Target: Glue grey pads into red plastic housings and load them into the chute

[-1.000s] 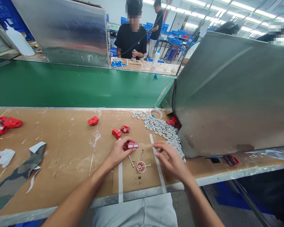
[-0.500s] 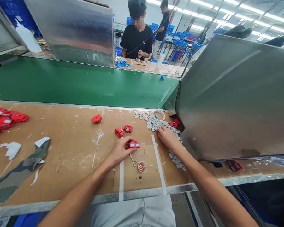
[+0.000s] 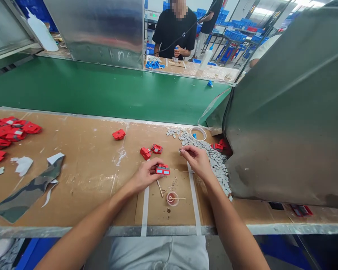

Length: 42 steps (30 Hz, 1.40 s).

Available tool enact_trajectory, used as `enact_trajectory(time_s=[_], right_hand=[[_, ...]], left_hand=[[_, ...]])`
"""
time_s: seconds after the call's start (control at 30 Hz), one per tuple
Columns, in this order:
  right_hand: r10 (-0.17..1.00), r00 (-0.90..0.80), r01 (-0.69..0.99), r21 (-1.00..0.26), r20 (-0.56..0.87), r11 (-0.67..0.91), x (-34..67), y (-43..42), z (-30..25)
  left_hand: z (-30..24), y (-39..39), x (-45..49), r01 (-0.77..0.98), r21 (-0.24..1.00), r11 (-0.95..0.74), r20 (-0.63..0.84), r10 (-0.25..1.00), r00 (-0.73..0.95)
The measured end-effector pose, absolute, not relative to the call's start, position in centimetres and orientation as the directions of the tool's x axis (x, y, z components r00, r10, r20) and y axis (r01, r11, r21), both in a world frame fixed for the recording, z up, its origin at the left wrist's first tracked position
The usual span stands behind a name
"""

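The left hand (image 3: 146, 173) is gripping a red housing (image 3: 162, 170) on the counter (image 3: 87, 176). The right hand (image 3: 195, 159) is pinching a small grey piece (image 3: 180, 150) beside the grey pile (image 3: 218, 161), seemingly mid-fitting. Next it likely needs careful alignment over the housing.

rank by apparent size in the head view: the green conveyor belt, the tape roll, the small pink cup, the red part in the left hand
1. green conveyor belt
2. tape roll
3. red part in the left hand and small pink cup: too alike to rank.

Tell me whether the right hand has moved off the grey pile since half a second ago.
Yes. The right hand has drawn back from the pile of grey pieces toward the red part in the left hand, fingertips pinched together.
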State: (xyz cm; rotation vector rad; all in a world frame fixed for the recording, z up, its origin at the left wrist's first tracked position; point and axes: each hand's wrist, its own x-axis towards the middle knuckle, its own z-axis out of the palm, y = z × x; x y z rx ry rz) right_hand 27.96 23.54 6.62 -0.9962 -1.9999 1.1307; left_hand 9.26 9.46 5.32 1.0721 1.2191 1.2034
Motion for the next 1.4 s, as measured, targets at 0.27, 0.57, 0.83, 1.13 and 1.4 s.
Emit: enact_trajectory(time_s=[0.27, 0.57, 0.83, 1.13, 1.4], right_hand=[[0.831, -0.557, 0.132, -0.988, -0.012, 0.074, 28.2, 22.0, 6.9], [0.653, -0.757, 0.146, -0.979, -0.017, 0.145, 27.6, 19.8, 8.4], [0.662, -0.735, 0.203, -0.979, -0.148, 0.006, 27.2, 19.3, 7.3], [0.636, -0.759, 0.246, -0.966, -0.139, 0.083, 27.3, 19.3, 7.9], [0.672, -0.741, 0.406, -0.791, 0.008, 0.457, 27.3, 17.8, 8.9]], left_hand=[[5.3, 9.5, 9.2, -0.149, 0.978, 0.149, -0.150, 0.989, 0.002], [5.5, 9.7, 9.0, -0.178, 0.965, 0.190, -0.186, 0.982, 0.039], [5.3, 9.6, 9.1, -0.115, 0.976, 0.183, -0.181, 0.983, 0.027], [5.8, 9.5, 9.1, 0.098, 0.987, 0.130, -0.133, 0.991, 0.024], [6.0, 9.4, 9.3, 0.301, 0.949, 0.097, -0.104, 0.995, 0.007]])
